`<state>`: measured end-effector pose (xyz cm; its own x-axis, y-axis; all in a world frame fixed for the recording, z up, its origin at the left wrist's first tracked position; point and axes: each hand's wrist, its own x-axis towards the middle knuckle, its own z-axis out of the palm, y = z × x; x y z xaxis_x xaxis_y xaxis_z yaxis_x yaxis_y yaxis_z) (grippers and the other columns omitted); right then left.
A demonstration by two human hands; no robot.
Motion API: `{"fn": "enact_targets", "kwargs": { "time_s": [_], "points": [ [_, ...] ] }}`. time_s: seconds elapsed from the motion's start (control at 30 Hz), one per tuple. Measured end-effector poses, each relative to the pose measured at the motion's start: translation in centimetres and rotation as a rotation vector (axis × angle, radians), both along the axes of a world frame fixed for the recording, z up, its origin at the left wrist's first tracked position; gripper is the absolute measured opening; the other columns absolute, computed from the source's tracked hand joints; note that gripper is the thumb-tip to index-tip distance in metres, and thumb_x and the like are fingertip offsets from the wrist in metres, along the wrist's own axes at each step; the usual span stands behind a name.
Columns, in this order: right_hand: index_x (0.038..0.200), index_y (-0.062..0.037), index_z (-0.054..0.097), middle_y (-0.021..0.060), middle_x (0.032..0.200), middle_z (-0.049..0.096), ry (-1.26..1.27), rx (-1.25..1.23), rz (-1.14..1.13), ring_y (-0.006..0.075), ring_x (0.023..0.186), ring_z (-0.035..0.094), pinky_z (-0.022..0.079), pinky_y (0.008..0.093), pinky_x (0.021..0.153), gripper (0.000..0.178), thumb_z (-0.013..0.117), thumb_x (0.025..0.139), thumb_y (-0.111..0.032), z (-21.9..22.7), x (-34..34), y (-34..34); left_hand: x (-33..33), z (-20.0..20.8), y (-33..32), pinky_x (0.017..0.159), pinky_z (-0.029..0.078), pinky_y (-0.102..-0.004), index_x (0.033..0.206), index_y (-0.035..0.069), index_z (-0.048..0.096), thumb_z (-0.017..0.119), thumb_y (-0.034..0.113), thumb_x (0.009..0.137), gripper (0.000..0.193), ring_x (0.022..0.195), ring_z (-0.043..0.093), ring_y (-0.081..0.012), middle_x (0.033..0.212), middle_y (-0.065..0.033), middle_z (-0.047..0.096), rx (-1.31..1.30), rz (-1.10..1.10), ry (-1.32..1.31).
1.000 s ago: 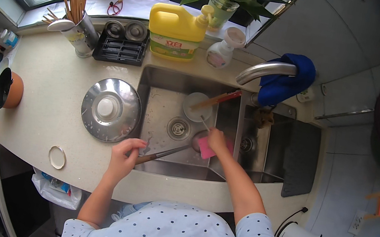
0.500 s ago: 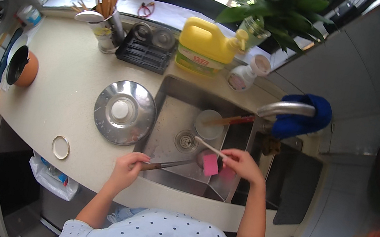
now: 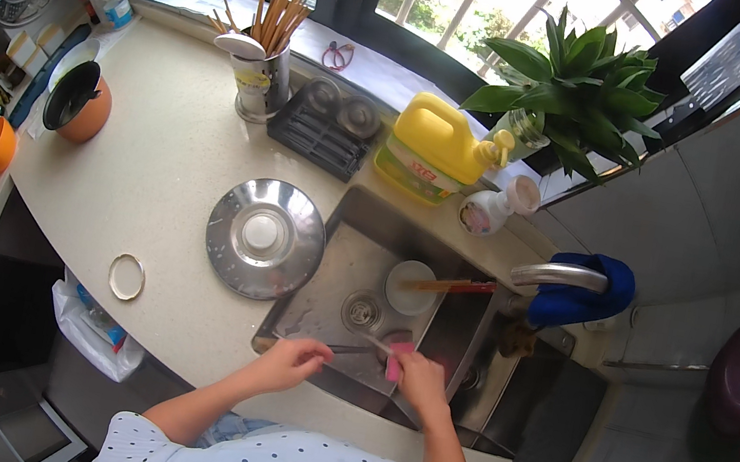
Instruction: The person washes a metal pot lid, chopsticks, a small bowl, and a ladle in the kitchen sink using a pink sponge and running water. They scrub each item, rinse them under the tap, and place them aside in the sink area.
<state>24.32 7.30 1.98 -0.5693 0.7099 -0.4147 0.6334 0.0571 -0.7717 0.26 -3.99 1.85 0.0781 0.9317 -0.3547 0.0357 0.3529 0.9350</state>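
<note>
My left hand point(image 3: 297, 362) is closed around the handle end of a long metal utensil point(image 3: 353, 350). Its shaft points across the sink point(image 3: 300, 318) toward my right hand, and its far end is hidden by the sponge. My right hand point(image 3: 421, 381) grips a pink sponge point(image 3: 398, 365) and a thin pale stick point(image 3: 373, 341), whose tip points left toward the drain point(image 3: 362, 311). Both hands are over the sink's near side. Deeper in the basin stands a whitish bowl point(image 3: 408, 299), with red-ended chopsticks point(image 3: 459, 287) resting in it.
A steel lid point(image 3: 233, 251) lies left of the sink, a ring point(image 3: 125, 276) nearer the counter edge. Behind stand a chopstick holder point(image 3: 261, 88), black rack point(image 3: 324, 129), yellow jug point(image 3: 423, 156) and white bottle point(image 3: 484, 214). A faucet point(image 3: 560, 276) with blue cloth point(image 3: 611, 298) is right.
My hands have come closer together, the left moving right and the right moving toward it. The sponge now sits against my right fingers. The whole view has shifted and tilted.
</note>
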Motion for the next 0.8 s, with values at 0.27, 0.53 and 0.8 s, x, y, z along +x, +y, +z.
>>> {"fn": "enact_targets", "kwargs": {
  "time_s": [0.27,0.53,0.8],
  "points": [
    [0.098,-0.0011,0.058,0.0172,0.087,0.061,0.113,0.185,-0.115,0.0287,0.077,0.062,0.047,0.0324,0.066,0.020,0.057,0.078,-0.007,4.7,-8.5,1.1,1.1,2.3,0.7,0.065,0.047,-0.0290,0.100,0.001,0.059,0.055,0.008,0.082,0.019,0.070,0.059,-0.0192,0.085,-0.0104,0.063,0.217,-0.029,0.191],
    [0.087,-0.0041,0.058,0.0144,0.085,0.051,0.127,0.998,0.058,0.0333,0.074,0.057,0.047,0.0410,0.064,0.012,0.057,0.076,-0.007,4.6,-22.0,15.4,-0.1,4.0,0.0,0.067,0.047,-0.0293,0.093,0.001,0.060,0.054,0.002,0.081,0.014,0.077,0.060,-0.0214,0.086,-0.0105,0.062,0.339,0.016,0.129],
    [0.075,-0.0082,0.062,0.0068,0.082,0.055,-0.133,1.158,0.248,0.0234,0.084,0.055,0.046,0.0346,0.069,0.012,0.052,0.071,-0.006,0.4,-28.9,22.2,-3.2,4.0,-1.5,0.072,0.047,-0.0279,0.092,0.001,0.061,0.054,0.000,0.080,0.015,0.081,0.060,-0.0209,0.088,-0.0100,0.063,0.225,0.106,0.108]
  ]
}}
